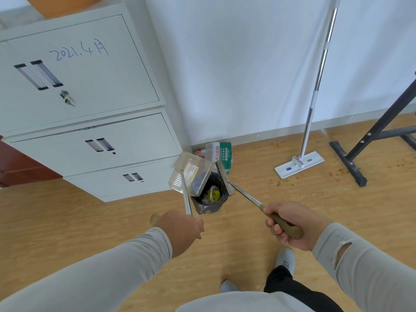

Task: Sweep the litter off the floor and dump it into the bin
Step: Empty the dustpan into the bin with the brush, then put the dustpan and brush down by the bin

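Over bin (pixel 208 200), by cabinet (pixel 90 122) corner: dustpan (pixel 190 174) tilted above bin's left rim, broom (pixel 225 180) head at right rim. Left hand (pixel 180 230) fingers curled round dustpan pole; right hand (pixel 290 224) fingers wrapped round broom grip. Litter inside bin. Mop (pixel 299 165) right of bin, against wall.

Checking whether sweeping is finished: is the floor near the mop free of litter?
No. Small brown crumbs lie scattered on the wooden floor beside the mop head and near the black stand.
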Motion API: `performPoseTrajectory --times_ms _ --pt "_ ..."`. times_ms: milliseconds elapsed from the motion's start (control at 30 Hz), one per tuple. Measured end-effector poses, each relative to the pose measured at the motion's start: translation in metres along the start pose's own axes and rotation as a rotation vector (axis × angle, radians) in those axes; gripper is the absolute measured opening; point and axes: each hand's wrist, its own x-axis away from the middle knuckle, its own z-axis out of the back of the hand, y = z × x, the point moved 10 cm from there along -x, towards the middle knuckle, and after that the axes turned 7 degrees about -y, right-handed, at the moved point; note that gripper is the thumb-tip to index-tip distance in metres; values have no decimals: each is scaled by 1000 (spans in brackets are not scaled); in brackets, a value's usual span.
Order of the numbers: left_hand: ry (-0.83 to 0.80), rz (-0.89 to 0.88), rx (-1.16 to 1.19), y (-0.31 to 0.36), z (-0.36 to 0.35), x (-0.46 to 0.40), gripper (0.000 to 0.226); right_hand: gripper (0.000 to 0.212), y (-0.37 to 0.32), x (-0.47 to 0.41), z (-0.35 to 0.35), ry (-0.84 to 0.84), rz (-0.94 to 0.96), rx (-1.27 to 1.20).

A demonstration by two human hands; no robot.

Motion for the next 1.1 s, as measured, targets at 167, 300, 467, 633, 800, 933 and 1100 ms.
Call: performPoseTrajectory --times_ms 167,300,467,633,800,933,1100 --pt "0 -11 -23 4 2 0 35 8 0 3 5 0 -1 15" --pt "-4 17 15 1 4 -2 37 6 0 5 11 9 -1 19" --pt "-4 48 154 -13 8 -5 40 7 -7 11 22 13 4 -9" --pt "128 78 179 -27 36 -2 23 5 -23 18 36 -6 5 -6" --pt "275 217 394 -62 106 13 18 8 -58 34 69 -96 6 -4" --pt "321 333 706 -83 145 19 17 25 -102 54 109 -186 106 36" --pt "382 463 1047 -75 173 1 12 15 -167 63 152 -312 222 183"
